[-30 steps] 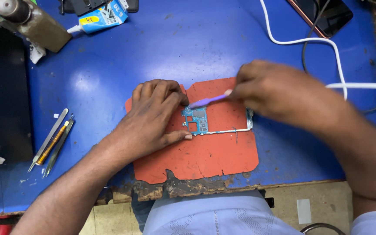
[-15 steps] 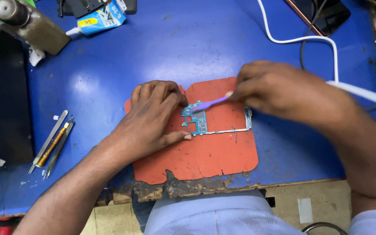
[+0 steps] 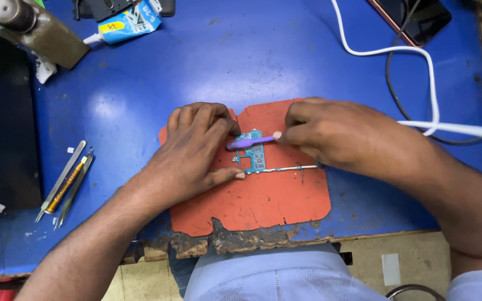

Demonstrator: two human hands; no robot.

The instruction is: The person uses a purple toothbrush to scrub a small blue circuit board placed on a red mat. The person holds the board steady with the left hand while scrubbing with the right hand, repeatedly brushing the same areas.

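Pinning a board point(image 3: 254, 159) flat on an orange mat point(image 3: 263, 203) with the left hand point(image 3: 196, 150), fingers point(image 3: 225, 177) spread loose and pressing along the board's left and near edges, clasping nothing. Pinching a purple tool point(image 3: 250, 142) in the right hand point(image 3: 341, 136), fingers point(image 3: 285, 135) clenched round its right end, tip lying across the board's far part and pointing left, touching the left hand's fingertips. Board sitting at the mat's middle, a thin strip running right under the right hand. Mat lying at the near edge of a blue counter point(image 3: 241, 61), its near edge charred and ragged. Resting on the counter well to the left: tweezers and small tools point(image 3: 65, 187). Lying far left: a glue tube point(image 3: 129, 25). Curving across the far right: a white cable point(image 3: 414, 53).
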